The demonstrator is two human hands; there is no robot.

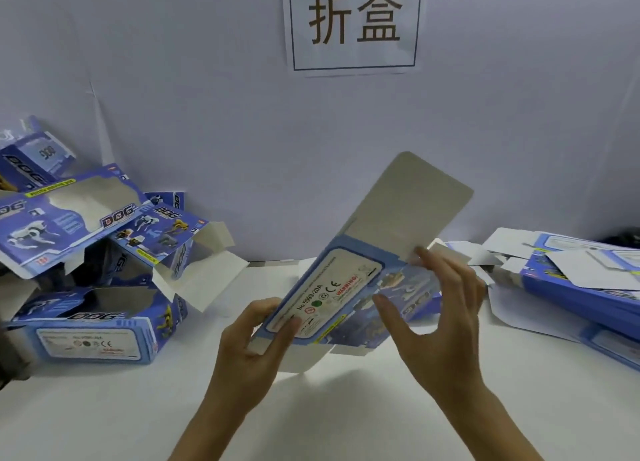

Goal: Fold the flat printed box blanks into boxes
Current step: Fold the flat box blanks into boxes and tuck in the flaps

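Held above the white table (pixel 346 419), near its middle: one blue printed box blank (pixel 332 298), partly opened. Ran with its long axis on a diagonal, from lower left near the wrists to upper right toward the back wall (pixel 207 114). Narrow panel with the "No 5599-20A" label, CE mark and warning text turned up to the camera, lettering reading along that same diagonal. At the far, upper end stood a plain grey-white flap (pixel 412 201) with rounded corners, unfolded and pointing up and to the right. At the near end hung a second white flap (pixel 298 360), just over the tabletop.

Gripped at the near end by the left hand (pixel 252 349), thumb pressed on the label panel, fingers curled round the edge beneath. Clasped at the right side by the right hand (pixel 440 315), thumb on the picture panel and fingertips (pixel 422 252) touching the base of the upper flap (fingers only loosely bent, yet plainly on the card).

Piled at the left: folded boxes (pixel 90 252) with "DOG" lettering, several with flaps still open. Stacked at the right, flat on the table: more box blanks (pixel 571 287), blue and white. Pinned on the wall above: a paper sign (pixel 353 24) with two large characters.
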